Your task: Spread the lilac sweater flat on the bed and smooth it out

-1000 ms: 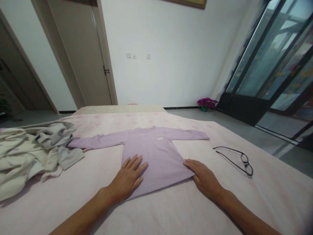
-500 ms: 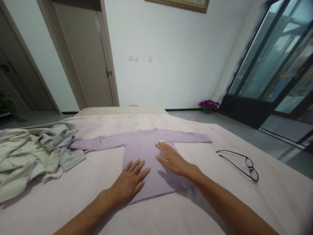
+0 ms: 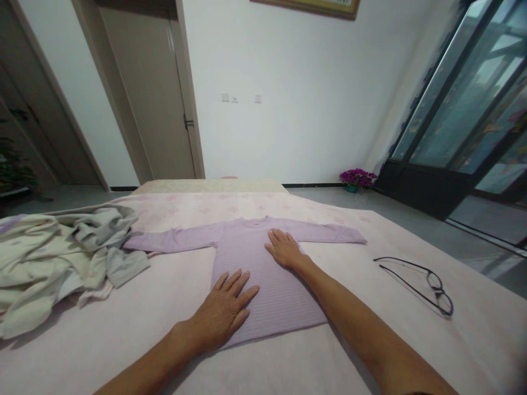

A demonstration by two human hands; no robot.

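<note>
A lilac ribbed long-sleeved top (image 3: 272,296) lies spread flat, its neckline away from me and both sleeves stretched out sideways. My left hand (image 3: 224,310) rests palm down on its lower left side, fingers spread. Higher up, near the right shoulder of the top, my right hand (image 3: 285,249) lies flat with its fingers extended. Neither hand grips the fabric. My right hand and forearm hide part of the top's right side.
A heap of crumpled clothes (image 3: 53,258) lies at the left, touching the left cuff. Black-framed glasses (image 3: 436,285) lie to the right on the pink patterned cloth (image 3: 164,318). Purple flowers (image 3: 357,176) stand on the floor beyond, near a glass door (image 3: 453,120).
My right hand has moved up and settled flat near the top's right shoulder. My left hand stays at the lower left. The whole view has shifted slightly.
</note>
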